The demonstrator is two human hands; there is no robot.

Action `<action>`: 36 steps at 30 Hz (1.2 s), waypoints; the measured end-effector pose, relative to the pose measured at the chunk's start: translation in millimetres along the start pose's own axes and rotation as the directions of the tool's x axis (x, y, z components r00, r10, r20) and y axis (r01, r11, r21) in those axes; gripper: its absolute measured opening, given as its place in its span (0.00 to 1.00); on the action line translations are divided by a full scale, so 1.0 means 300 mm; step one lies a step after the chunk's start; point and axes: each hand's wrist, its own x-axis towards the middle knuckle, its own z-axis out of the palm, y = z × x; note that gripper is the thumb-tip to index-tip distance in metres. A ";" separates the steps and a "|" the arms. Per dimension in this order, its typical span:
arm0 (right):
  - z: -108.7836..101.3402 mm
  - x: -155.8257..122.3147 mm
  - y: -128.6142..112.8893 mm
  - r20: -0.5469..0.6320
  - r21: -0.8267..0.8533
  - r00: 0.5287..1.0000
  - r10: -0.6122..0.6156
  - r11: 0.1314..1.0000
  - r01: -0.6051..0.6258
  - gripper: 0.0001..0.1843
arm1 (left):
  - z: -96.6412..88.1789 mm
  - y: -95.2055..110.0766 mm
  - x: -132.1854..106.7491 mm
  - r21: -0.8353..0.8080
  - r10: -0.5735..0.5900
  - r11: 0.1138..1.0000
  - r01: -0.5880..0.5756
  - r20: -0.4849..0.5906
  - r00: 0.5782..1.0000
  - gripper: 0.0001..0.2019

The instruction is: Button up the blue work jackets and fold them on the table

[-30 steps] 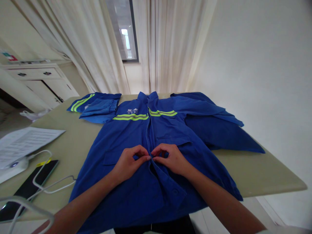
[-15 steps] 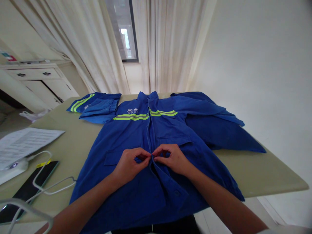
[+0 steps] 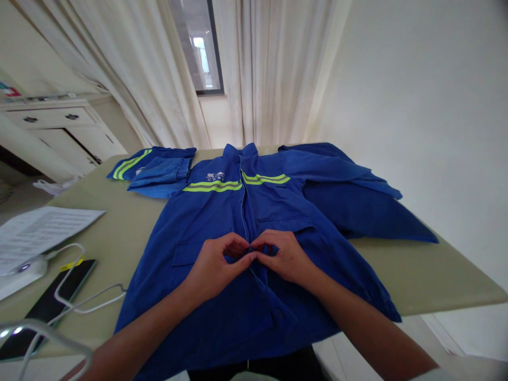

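Observation:
A blue work jacket (image 3: 214,211) with yellow-green reflective stripes and a white chest logo lies spread on the table, its collar at the far end. At the middle of the front opening, my left hand (image 3: 216,264) pinches the placket edge between thumb and fingers. My right hand (image 3: 283,256) grips the same edge from the other side, and the fingertips of both hands meet. Whatever small part sits between the fingertips is hidden. Below the hands the front edges part a little, with a button faintly visible near the hem.
More folded blue clothing (image 3: 159,172) lies at the back left, and dark blue fabric (image 3: 365,211) under the jacket's right side. Printed paper (image 3: 43,233), a black phone-like slab (image 3: 51,301) and a white cable (image 3: 59,288) are on the table (image 3: 428,270) at left.
My left thumb has moved right, across the placket to my right fingertips. Both hands stay at the jacket's front opening. The view has shifted slightly.

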 end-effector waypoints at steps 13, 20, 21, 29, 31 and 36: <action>-0.007 0.008 -0.003 0.002 0.041 0.999 0.054 0.998 -0.054 0.03 | 0.012 -0.023 0.013 -0.138 -0.062 0.989 0.053 -0.062 0.996 0.13; 0.007 -0.011 -0.005 -0.084 -0.048 0.987 -0.139 0.990 0.135 0.03 | 0.007 -0.026 0.014 -0.489 -0.346 0.811 0.322 0.043 0.937 0.20; 0.009 -0.013 -0.006 -0.103 -0.050 0.982 -0.159 0.987 0.155 0.03 | 0.006 -0.032 0.014 -0.541 -0.378 0.760 0.361 0.083 0.922 0.21; 0.026 -0.025 0.008 -0.058 -0.281 0.926 -0.374 0.896 0.344 0.09 | 0.013 -0.045 0.029 -0.719 -0.413 0.557 0.415 0.194 0.890 0.26; 0.019 -0.026 0.013 0.014 -0.356 0.907 -0.422 0.845 0.399 0.11 | 0.018 -0.037 0.032 -0.703 -0.433 0.569 0.427 0.185 0.882 0.25; -0.015 -0.023 0.017 0.203 -0.444 0.833 -0.515 0.710 0.547 0.13 | 0.028 -0.036 0.024 -0.644 -0.435 0.643 0.415 0.139 0.890 0.24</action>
